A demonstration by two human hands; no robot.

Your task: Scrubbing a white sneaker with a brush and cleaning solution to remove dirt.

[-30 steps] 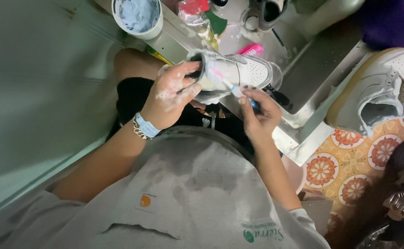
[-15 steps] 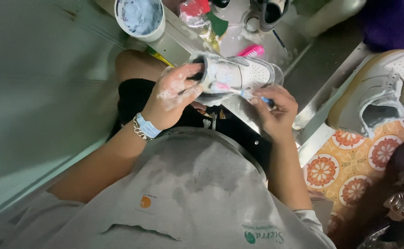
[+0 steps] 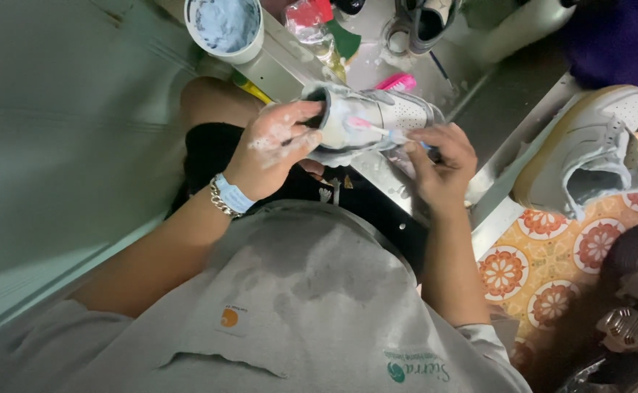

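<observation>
A: Item count, left to right, please.

B: One round white tub (image 3: 224,28) of pale blue paste at the upper left. One left hand (image 3: 275,149), foam-smeared, with one light blue band and one chain bracelet at the wrist.

A: State of the left hand?

B: Clamped on the heel end of one white sneaker (image 3: 373,120); the fingers curl over the collar into the opening. The sneaker is held in the air above the person's lap, toe pointing right, side panel facing up.

A: And the right hand?

B: One right hand (image 3: 439,164), fingers drawn together on the handle of one small brush (image 3: 377,129) with a pink and white shaft. The brush lies across the sneaker's side panel, touching it. The right hand sits just below the toe end.

A: Other items behind the sneaker?

B: One pink brush (image 3: 399,81) lies just beyond it on the wet metal tabletop (image 3: 493,109). One clear bottle with a red cap (image 3: 311,18) stands near the tub. One dark shoe (image 3: 428,18) at the top edge, partly cut off.

A: Further right?

B: One second white sneaker (image 3: 588,156) with a tan sole, resting tilted at the tabletop's edge, well apart from both hands. Below it, the floor (image 3: 552,255) carries orange floral tiles.

A: Total sneakers?

B: Two white ones; one held, one set aside.
</observation>
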